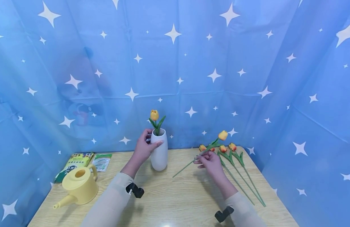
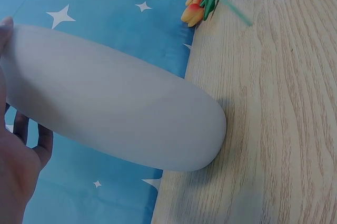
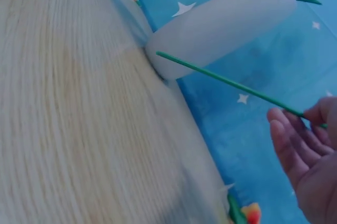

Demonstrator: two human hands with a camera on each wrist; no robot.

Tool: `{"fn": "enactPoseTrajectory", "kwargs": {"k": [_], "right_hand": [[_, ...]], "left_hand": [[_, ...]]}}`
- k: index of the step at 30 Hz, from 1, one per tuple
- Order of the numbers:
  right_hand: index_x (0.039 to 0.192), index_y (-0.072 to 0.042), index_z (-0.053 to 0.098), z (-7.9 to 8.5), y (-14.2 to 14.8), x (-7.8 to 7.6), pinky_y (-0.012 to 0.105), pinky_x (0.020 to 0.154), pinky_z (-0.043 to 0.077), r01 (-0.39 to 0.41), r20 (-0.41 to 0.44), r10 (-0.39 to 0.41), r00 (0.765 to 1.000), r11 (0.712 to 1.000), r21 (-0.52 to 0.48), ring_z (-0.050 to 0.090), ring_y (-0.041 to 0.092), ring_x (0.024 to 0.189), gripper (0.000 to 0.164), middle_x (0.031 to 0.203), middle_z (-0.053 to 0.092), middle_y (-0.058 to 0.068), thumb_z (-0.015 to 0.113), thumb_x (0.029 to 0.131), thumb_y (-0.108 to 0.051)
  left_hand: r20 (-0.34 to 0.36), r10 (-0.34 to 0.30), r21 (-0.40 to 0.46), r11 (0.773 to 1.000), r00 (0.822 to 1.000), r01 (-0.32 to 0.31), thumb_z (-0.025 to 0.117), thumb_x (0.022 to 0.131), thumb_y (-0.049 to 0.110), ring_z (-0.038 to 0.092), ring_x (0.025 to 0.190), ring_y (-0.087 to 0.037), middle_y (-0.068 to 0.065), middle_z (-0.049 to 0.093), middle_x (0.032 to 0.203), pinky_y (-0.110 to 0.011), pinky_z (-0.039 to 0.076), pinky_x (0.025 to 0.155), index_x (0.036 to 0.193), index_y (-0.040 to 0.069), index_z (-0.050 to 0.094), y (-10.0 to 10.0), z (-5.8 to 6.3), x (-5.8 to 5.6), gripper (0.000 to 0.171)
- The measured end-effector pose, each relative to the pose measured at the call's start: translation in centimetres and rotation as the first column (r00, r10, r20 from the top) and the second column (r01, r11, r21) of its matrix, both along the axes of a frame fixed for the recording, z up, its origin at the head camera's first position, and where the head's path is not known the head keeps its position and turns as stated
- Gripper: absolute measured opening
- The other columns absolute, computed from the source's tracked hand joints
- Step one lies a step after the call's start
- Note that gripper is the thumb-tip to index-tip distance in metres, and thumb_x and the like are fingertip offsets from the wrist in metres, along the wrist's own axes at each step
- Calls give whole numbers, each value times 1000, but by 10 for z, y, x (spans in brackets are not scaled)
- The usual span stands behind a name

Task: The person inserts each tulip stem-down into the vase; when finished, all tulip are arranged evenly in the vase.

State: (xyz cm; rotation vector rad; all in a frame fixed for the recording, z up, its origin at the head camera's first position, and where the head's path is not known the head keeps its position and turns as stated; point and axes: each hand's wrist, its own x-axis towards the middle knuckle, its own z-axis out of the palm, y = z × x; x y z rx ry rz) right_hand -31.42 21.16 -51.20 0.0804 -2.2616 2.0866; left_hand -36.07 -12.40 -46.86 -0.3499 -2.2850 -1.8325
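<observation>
A white vase (image 1: 159, 154) stands upright on the table with one yellow artificial tulip (image 1: 154, 115) in its mouth. My left hand (image 1: 143, 148) grips the vase near the rim, thumb across the front and fingers around the far side. In my right hand (image 1: 211, 164), thumb and fingers pinch the green stem (image 3: 226, 81) of another yellow tulip (image 1: 222, 135). That stem slants down and left towards the vase without touching it; its bloom points up and right. In the left wrist view the vase body (image 2: 121, 98) fills the middle, and only part of my left hand shows.
Several orange-yellow tulips (image 1: 232, 146) lie on the right of the wooden table (image 1: 175, 201), stems towards me. A yellow watering can (image 1: 84, 189) stands at the left, before a green-yellow bag (image 1: 75, 164) and a small packet (image 1: 102, 161). A blue starry curtain (image 1: 175, 72) hangs behind.
</observation>
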Motion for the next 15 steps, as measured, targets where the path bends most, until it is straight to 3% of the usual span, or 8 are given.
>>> {"fn": "enactPoseTrajectory", "kwargs": {"k": [11,15], "right_hand": [[123,9,59,25,-5,-5,46,82,67,53,-141,-77,987,985,-167,83,25,94,21,114,79,25,66,112,-7],[125,6,59,37,-5,-8,41,80,67,79,-193,-115,974,980,-185,83,26,95,20,114,78,25,64,114,-10]], "left_hand": [[-14,-1,-8,1000,1000,1,91,94,44,64,125,-39,-12,63,135,-61,56,103,137,19,59,0,0,0,60],[-13,5,-22,1000,1000,-5,91,94,46,64,125,-37,-11,63,135,-60,57,103,138,20,58,0,0,0,61]]}}
